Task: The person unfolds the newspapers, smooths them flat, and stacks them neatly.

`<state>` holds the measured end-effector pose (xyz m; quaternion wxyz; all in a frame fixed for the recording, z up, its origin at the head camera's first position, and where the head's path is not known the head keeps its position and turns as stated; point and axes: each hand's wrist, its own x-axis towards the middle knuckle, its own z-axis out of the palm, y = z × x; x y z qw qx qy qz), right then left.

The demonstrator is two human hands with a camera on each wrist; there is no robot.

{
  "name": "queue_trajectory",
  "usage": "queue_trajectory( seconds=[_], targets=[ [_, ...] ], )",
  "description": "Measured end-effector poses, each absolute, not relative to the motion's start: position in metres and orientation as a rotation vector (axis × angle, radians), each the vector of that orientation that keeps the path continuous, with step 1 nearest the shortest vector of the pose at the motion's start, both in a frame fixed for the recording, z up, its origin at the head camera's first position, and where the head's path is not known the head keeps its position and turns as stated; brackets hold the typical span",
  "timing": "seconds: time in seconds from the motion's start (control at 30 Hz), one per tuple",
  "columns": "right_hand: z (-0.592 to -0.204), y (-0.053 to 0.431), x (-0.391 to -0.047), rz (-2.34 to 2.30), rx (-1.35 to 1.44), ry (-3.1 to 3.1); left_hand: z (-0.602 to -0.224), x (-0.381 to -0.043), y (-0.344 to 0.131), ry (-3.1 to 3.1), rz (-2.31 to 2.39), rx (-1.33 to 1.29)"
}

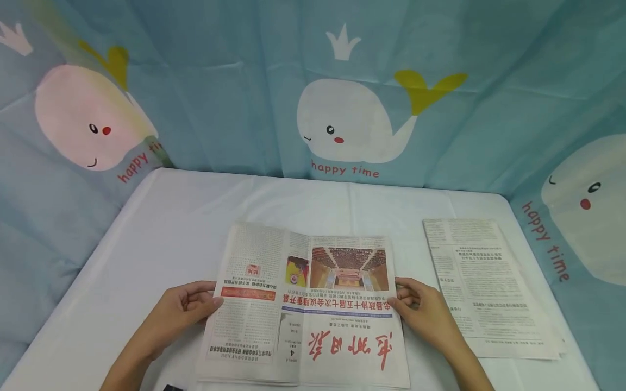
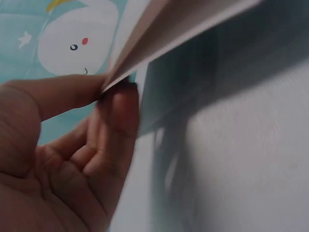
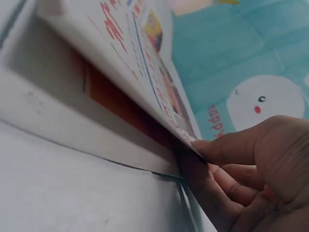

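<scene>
Between both hands is a newspaper (image 1: 342, 331), its red headline characters upside down in the head view and a crease running down its middle. My left hand (image 1: 183, 309) pinches its left edge between thumb and fingers. In the left wrist view the paper's edge (image 2: 159, 43) is lifted off the table above a dark shadow. On the opposite side my right hand (image 1: 423, 307) pinches the right edge. The right wrist view shows the thumb above the folded sheets (image 3: 125, 87) and a finger beneath, with lower pages hanging apart.
A second folded newspaper stack (image 1: 489, 293) lies on the white-covered table (image 1: 161, 228) to the right. A small dark object (image 1: 172, 388) shows at the bottom edge. Blue whale-print curtains (image 1: 235, 108) enclose the back and sides.
</scene>
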<state>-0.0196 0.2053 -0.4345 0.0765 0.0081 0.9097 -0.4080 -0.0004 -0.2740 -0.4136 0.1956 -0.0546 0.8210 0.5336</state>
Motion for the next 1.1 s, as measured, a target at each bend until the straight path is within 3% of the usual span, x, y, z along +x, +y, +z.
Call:
queue_trajectory(
  seconds=[0.33,0.63,1.1],
  targets=[
    [-0.437,0.225,0.006,-1.308,0.033,2.719,-0.416,-0.003,-0.273,2.423,1.167,0.109],
    [-0.452,0.231,0.01,-1.399,-0.414,2.778,-0.422,-0.014,-0.276,2.552,1.144,0.307],
    [-0.458,0.235,0.005,-1.46,-0.396,2.917,-0.429,-0.014,-0.287,2.575,1.123,0.742]
  ],
)
